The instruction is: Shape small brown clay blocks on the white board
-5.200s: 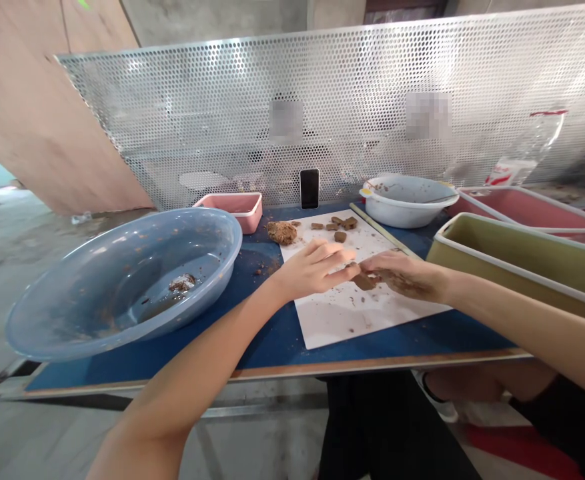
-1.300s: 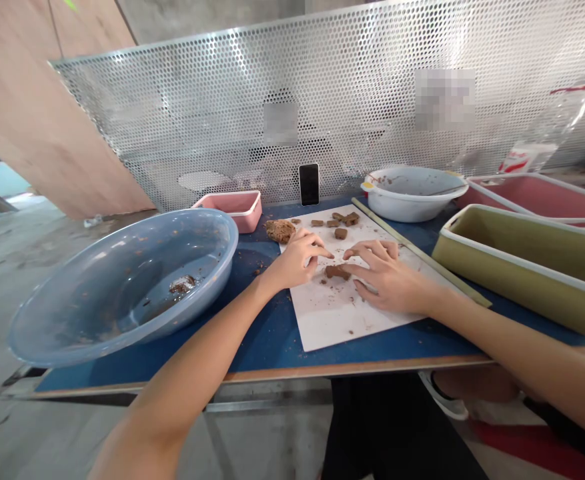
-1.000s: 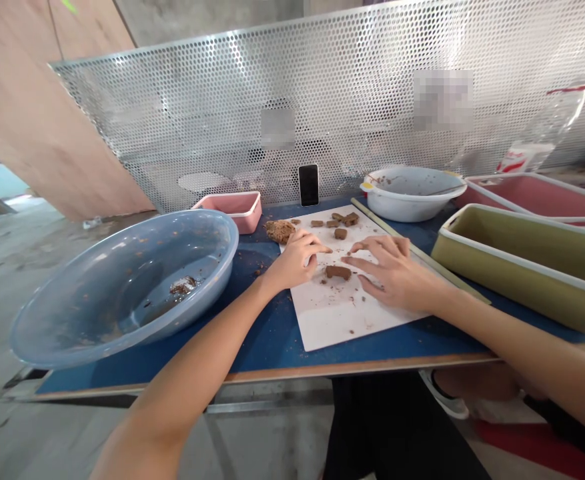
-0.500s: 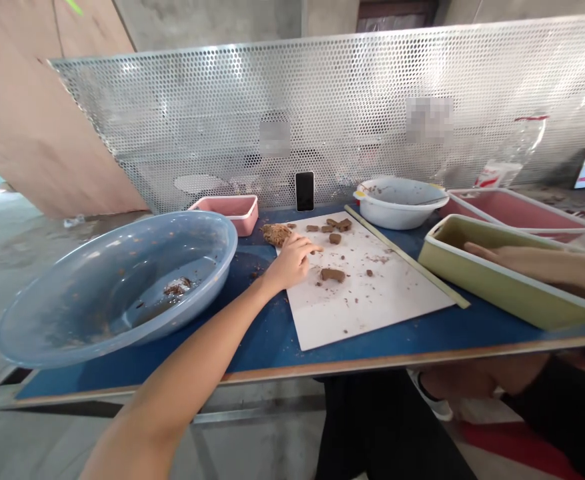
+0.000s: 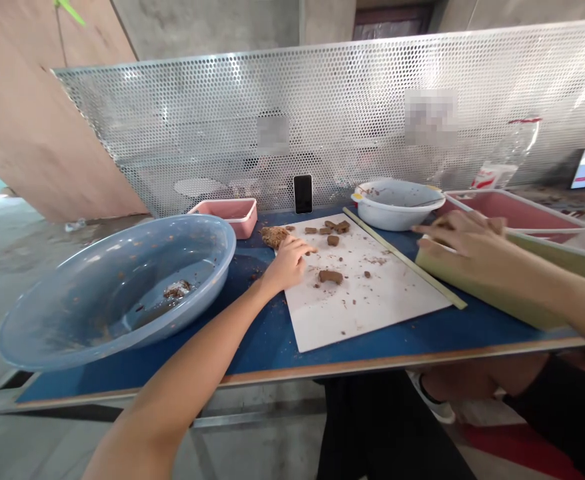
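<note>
My left hand [image 5: 289, 263] rests at the left edge of a white board [image 5: 322, 323], palm down with fingers stretched out. Beside its fingertips lie small brown crumbs, and just behind it is a rough brown clump [image 5: 273, 236]. A curved piece of brown clay [image 5: 331, 277] lies mid-board; another clay block [image 5: 333, 241] and several smaller pieces [image 5: 341, 227] sit near the back. Over the left end of a green rectangular tub [image 5: 492, 290] is my right hand [image 5: 465, 237], its fingers spread and slightly blurred. No object shows in it, though its palm side is hidden.
A large blue basin [image 5: 192, 327] with wet brown residue stands left. Behind are a small pink tub [image 5: 245, 229], a phone [image 5: 303, 194], a white basin [image 5: 397, 217] and a larger pink tub [image 5: 547, 217]. A pale strip [image 5: 407, 260] borders the board. A perforated metal panel [image 5: 322, 100] rises behind.
My right hand has come up out of the green tub and moved left over its near-left end, fingers now spread. My left hand stays at nearly the same spot, fingers drawn slightly back.
</note>
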{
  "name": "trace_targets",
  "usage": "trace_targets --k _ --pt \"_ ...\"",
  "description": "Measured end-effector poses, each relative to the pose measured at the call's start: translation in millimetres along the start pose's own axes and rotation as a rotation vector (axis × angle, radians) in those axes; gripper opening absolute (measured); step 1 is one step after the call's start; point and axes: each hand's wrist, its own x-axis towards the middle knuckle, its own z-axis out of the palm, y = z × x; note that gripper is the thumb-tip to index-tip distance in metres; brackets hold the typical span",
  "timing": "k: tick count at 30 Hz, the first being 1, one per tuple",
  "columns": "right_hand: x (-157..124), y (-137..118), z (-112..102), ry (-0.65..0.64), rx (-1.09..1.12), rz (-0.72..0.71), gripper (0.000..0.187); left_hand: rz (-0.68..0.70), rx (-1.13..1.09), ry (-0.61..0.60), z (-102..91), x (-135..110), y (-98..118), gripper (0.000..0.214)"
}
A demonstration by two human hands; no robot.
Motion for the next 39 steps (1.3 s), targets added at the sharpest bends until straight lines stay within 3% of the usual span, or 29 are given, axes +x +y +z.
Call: trace_targets --k 5,11,39 --pt "-10 -74 24 -0.155 0.243 -0.452 0.059 -0.025 0.017 -0.024 -1.5 0 1 0.054" --pt "-5 -112 54 -0.129 0.209 -0.664 0.059 -0.026 0.048 -0.058 -2.6 0 3 0.053" --pt "1 -112 59 -0.076 0.202 -0.731 0.056 0.008 0.045 -0.068 -0.4 -1 9 0.050"
